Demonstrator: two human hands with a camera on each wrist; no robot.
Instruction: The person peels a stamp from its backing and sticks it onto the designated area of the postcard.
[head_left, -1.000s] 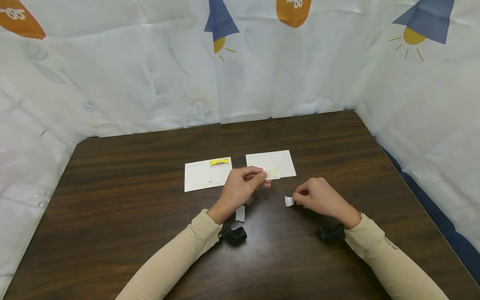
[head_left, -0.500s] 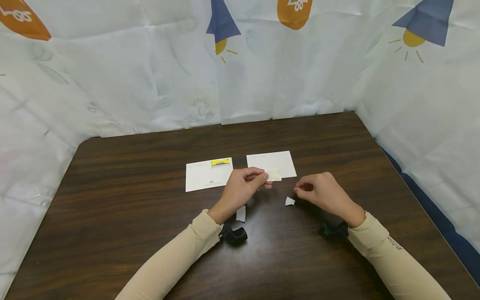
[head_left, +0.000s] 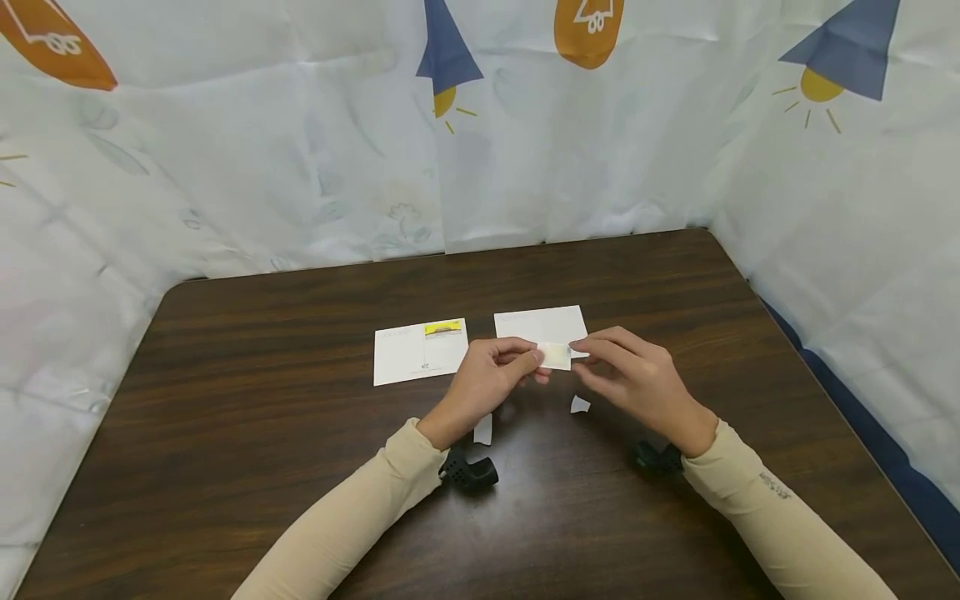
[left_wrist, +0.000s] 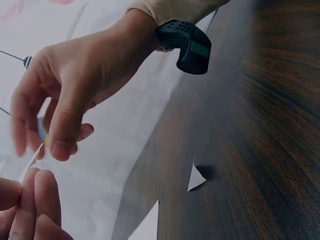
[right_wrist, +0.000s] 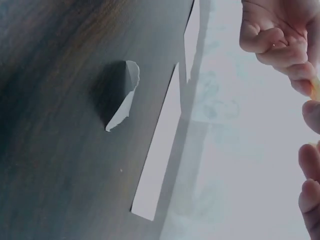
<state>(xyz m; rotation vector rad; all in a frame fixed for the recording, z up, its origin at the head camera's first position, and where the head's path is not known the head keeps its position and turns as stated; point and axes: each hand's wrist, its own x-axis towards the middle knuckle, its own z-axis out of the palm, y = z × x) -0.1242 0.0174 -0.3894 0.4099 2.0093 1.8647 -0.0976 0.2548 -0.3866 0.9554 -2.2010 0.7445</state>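
My left hand (head_left: pixel 491 375) pinches a small stamp (head_left: pixel 555 356) between thumb and fingers, its pale yellowish back showing in the head view. A sliver of its yellow-orange side appears in the right wrist view. My right hand (head_left: pixel 645 383) is at the stamp's right edge, index finger and thumb apart; whether a fingertip touches it, I cannot tell. Behind the stamp lies a white postcard (head_left: pixel 536 321), partly covered by the hands. Left of it is another postcard (head_left: pixel 397 354), with a yellow stamp (head_left: pixel 442 328) at its upper right.
A torn white paper scrap (head_left: pixel 580 404) lies on the dark wooden table (head_left: pixel 262 417) below the right hand. Another pale paper strip (head_left: pixel 483 429) lies beside the left wrist, partly hidden. Black wrist cameras hang under both wrists. A white printed curtain (head_left: pixel 337 167) surrounds the table's far side.
My right hand let go of the paper scrap, leaving it on the table, then moved up and left to the stamp's edge. The left hand still holds the stamp, shifted slightly right.
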